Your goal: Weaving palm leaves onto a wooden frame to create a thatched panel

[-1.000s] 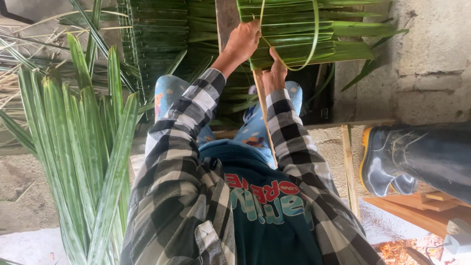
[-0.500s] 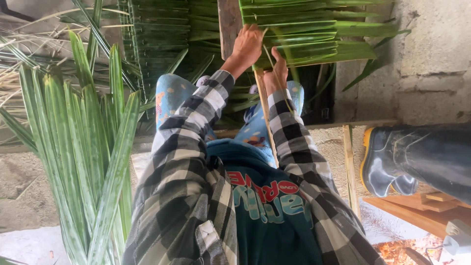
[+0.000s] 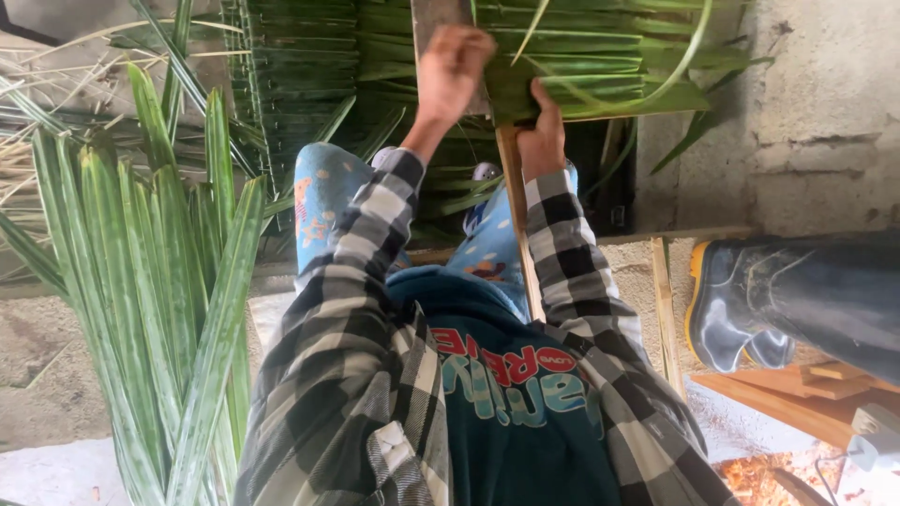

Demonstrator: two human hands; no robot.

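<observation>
raised higher since before: left hand [image 3: 453,67], fingers curled on leaves [image 3: 600,66] beside plank [image 3: 441,14]. right hand [image 3: 542,136] clamped on leaf edge over stick [image 3: 521,225].

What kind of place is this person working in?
Probably a rough outdoor or shed workspace for weaving palm-leaf thatch. Both hands, left hand and right hand, work a panel of folded green leaves; a bundle of fresh fronds stands alongside, by a bare concrete wall.
</observation>
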